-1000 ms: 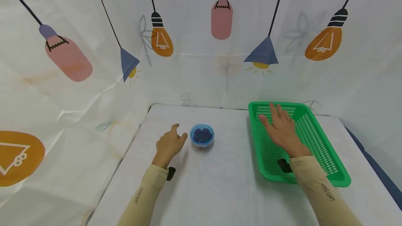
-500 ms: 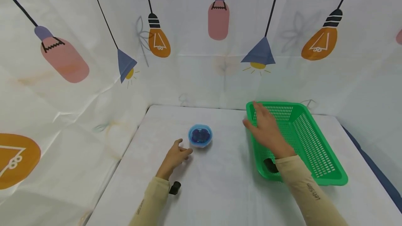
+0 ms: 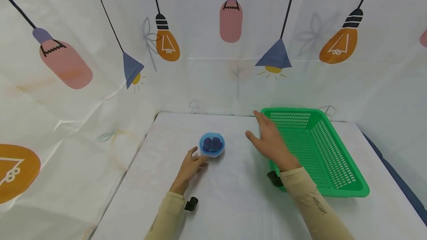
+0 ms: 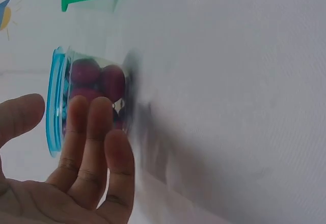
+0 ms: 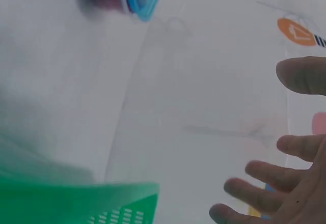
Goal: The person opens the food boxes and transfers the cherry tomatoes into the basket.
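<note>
Blue on top, the lidded clear tub point(image 3: 212, 144) with dark red round things point(image 4: 85, 71) inside stands upright on the white table point(image 3: 233, 203), just past the fingertips of the left hand point(image 3: 190, 167). That hand is loosely spread, thumb well away from its fingers, with nothing in it, and I can't tell if any finger touches the tub. Wide open and holding nothing, the right hand point(image 3: 272, 145) is up by the left side of the green basket point(image 3: 293, 109), farther from the tub.
</note>
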Motion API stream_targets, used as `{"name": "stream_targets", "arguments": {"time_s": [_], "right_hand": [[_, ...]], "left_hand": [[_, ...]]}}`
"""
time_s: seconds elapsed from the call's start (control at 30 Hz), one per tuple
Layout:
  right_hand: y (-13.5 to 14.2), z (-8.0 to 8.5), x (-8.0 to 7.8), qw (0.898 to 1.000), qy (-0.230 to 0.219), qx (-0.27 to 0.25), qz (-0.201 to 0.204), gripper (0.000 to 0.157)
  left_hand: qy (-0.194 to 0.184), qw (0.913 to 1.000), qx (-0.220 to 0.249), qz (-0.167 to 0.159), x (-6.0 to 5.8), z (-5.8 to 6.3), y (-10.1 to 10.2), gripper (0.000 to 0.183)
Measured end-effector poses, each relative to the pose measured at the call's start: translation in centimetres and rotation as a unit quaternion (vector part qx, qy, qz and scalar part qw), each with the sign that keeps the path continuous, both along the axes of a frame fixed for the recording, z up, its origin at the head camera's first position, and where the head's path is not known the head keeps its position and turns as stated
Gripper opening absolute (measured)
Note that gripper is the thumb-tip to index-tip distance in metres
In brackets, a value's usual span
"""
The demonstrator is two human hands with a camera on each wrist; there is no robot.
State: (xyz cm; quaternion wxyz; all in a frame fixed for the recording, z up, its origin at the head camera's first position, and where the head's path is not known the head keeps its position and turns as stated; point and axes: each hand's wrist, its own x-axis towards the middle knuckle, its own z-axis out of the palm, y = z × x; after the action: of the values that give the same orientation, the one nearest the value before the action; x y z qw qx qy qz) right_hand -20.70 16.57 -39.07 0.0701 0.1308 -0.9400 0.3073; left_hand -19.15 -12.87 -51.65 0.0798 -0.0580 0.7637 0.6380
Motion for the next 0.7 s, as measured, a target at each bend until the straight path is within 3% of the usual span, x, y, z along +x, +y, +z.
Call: {"name": "stream_targets", "arguments": {"time_s": [0.17,0.37,0.57,0.7], "right_hand": [[-2.0,-0.2,0.7,0.999,0.027,-0.002,0.027,0.059],[-4.9,-1.1,1.7,0.995,0.091,-0.01,0.043,0.047],[-7.3,-4.0,2.7,0.988,0.129,-0.027,0.076,0.041],[-8.2,-6.2,2.6,0.988,0.133,-0.018,0.073,0.039]], "left_hand": [[0.034,0.999,0.017,0.023,0.2,-0.5,0.7,0.08],[0.043,0.9977,0.032,0.042,0.2,-1.3,1.2,0.076],[0.046,0.997,0.036,0.05,0.1,-1.3,1.4,0.073],[0.047,0.997,0.031,0.053,0.0,-1.2,1.3,0.069]]}}
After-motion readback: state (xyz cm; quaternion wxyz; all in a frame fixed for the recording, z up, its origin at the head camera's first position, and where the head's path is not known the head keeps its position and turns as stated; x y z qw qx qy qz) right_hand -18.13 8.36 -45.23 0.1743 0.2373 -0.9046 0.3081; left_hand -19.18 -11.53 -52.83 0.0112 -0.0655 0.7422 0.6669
